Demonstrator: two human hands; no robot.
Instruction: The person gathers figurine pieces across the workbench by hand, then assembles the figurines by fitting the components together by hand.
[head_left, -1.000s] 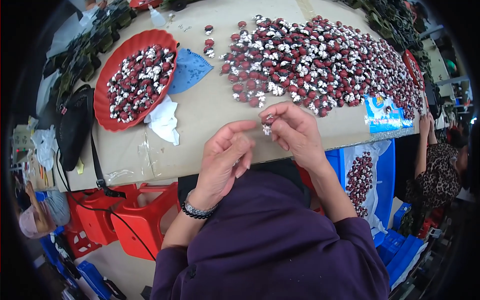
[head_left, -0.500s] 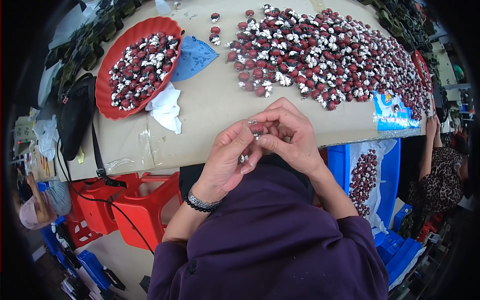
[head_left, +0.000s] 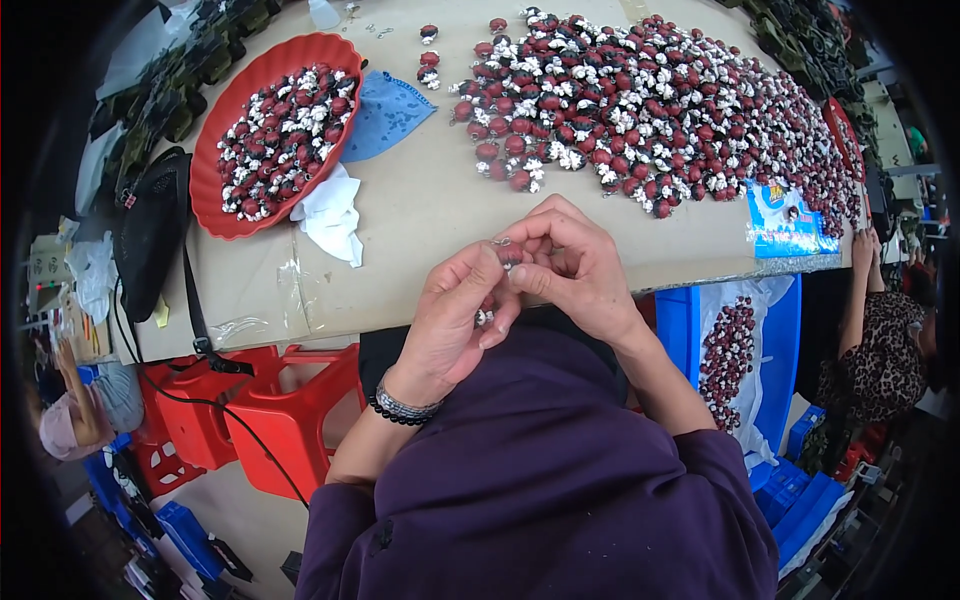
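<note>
Over the table's near edge, my left hand [head_left: 450, 315] and my right hand [head_left: 585, 275] meet with fingers closed in a pinch. Between their fingertips is a small dark-red figurine charm [head_left: 509, 254] with a little metal loop at its top. A second charm [head_left: 484, 317], showing mostly its white part, is tucked among the curled fingers of my left hand. Beyond my hands a large heap of the same red, black and white charms [head_left: 640, 110] covers the table. At the left a red scalloped bowl [head_left: 205, 150] holds more of them.
Left of my hands lie a white tissue [head_left: 335, 222] and a blue cloth [head_left: 385, 115]. A blue and white packet [head_left: 785, 225] rests by the heap. Below the table edge are a blue crate [head_left: 778, 370] with charms and red stools [head_left: 270, 440]. Another person [head_left: 875, 350] sits at the right.
The charm at my fingertips has tilted slightly and shows more of its red side. Both hands have shifted only a little.
</note>
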